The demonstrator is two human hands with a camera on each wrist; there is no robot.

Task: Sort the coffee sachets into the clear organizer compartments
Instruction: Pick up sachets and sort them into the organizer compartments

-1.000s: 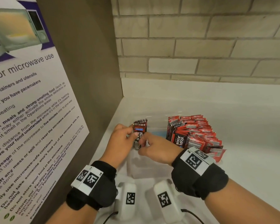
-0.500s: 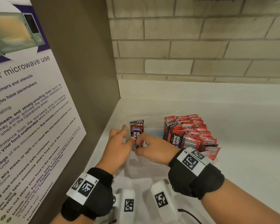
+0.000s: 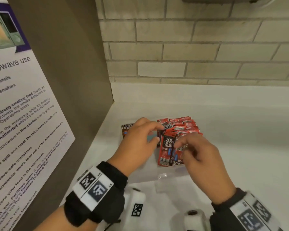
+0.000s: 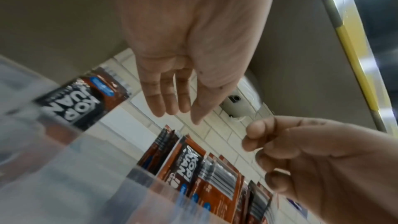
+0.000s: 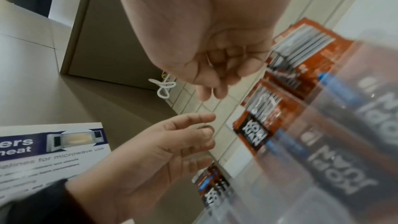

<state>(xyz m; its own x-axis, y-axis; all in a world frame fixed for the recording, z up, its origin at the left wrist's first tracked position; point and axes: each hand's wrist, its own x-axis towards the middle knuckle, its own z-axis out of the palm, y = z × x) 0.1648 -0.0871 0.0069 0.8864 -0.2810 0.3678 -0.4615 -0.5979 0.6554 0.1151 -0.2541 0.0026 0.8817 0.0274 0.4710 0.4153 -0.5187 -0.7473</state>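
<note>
Both your left hand (image 3: 137, 144) and right hand (image 3: 200, 157) hold nothing; the sachets (image 3: 177, 135) look light and slippery, so pinch the top edge.

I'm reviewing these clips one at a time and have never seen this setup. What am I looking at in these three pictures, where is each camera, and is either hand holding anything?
No machine here: a person works bare-handed, with cameras strapped on. The head view looks down from the forehead; the other two look along each wrist toward the fingers, so everything there appears tilted.

On the white counter sits a clear organizer. Its right side holds a thick stack of red Kopi Juan coffee sachets; a small group of sachets stands on the left.

The left hand hovers between the two groups, fingers relaxed, holding nothing. The right hand is over the front of the big stack, fingers loosely curled, also holding nothing.

A microwave-use poster hangs on the left panel.
</note>
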